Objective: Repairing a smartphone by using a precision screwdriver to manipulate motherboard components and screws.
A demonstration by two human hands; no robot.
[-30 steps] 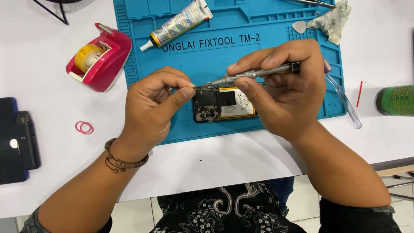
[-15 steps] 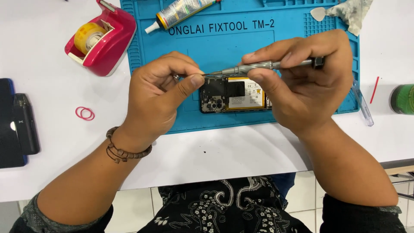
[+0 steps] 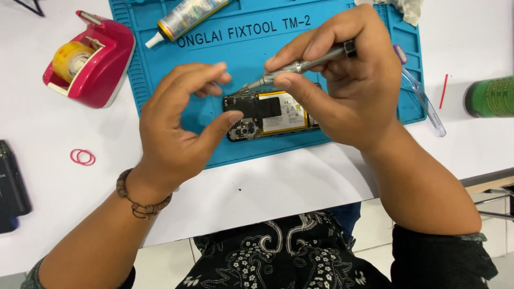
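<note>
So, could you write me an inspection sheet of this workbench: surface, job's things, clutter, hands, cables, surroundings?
Surface: white table with a blue repair mat.
Job's things: opened phone on the mat, back cover off; metal screwdriver, tip at the phone's upper left edge.
Clutter: pink tape dispenser, glue tube, red rubber bands, clear tweezers, green can, black device.
Hands: left hand steadies the phone's end, thumb on it; right hand grips the screwdriver.
Cables: nothing seen.
Surroundings: tiled floor below.
</note>
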